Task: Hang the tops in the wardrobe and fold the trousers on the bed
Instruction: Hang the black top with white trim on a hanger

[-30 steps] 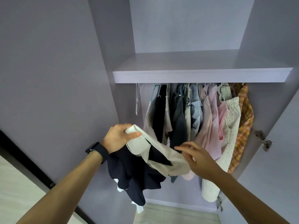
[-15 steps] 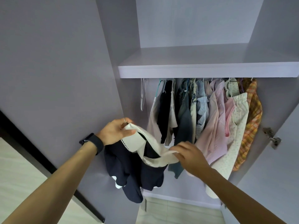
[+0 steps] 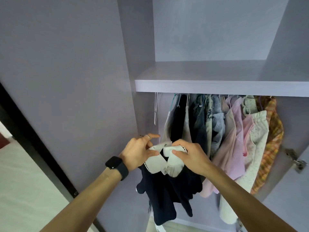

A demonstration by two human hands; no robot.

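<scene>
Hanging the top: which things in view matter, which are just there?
Job: navy top with white collar; left hand and right hand, both gripping that collar.
Just there: clothes already hung, empty white hanger, shelf, door hinge, black watch.

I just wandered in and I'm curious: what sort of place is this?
Probably a bedroom, at an open wardrobe: clothes hang in a row under a shelf, a door hinge shows at the right, and the left hand and right hand hold a dark top.
</scene>
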